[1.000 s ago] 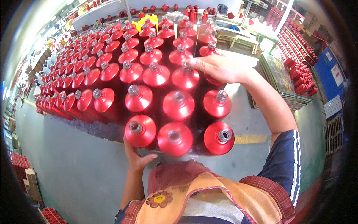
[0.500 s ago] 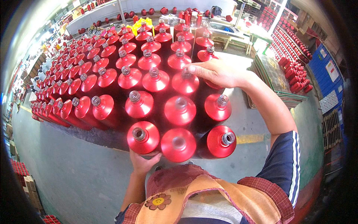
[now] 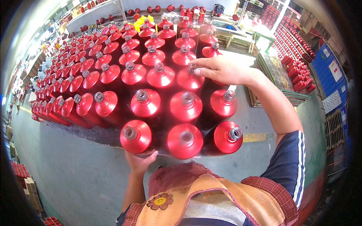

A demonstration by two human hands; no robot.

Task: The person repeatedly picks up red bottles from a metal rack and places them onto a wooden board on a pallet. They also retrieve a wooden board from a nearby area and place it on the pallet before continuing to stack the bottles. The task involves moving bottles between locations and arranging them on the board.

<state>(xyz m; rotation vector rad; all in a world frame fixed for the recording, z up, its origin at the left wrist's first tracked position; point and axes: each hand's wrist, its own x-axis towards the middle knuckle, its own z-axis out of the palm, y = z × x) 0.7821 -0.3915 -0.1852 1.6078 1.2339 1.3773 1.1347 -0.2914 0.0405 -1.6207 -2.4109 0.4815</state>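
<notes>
Red bottle point(image 3: 189, 81): standing upright, neck lying at right hand point(image 3: 223, 70)'s fingertips. Corner bottle point(image 3: 142, 138): standing upright, left hand point(image 3: 138, 162) cupping below. Whether either is gripping: cannot tell.

Those red bottles point(image 3: 222, 138) look like a satin metallic coat, super smooth, with soft smeary highlights on the shoulders rather than a mirror shine. The threaded necks point(image 3: 141, 95) are clear and glossy, look like glass to me. The orange apron point(image 3: 241, 192) is soft matt cloth, and its checked trim point(image 3: 284, 209) looks like woven cotton-type fabric, matt too. Dark sleeve point(image 3: 281, 171) is smooth, dullish cloth. Floor's point(image 3: 83, 150) hard and smooth with a faint sheen.
</notes>
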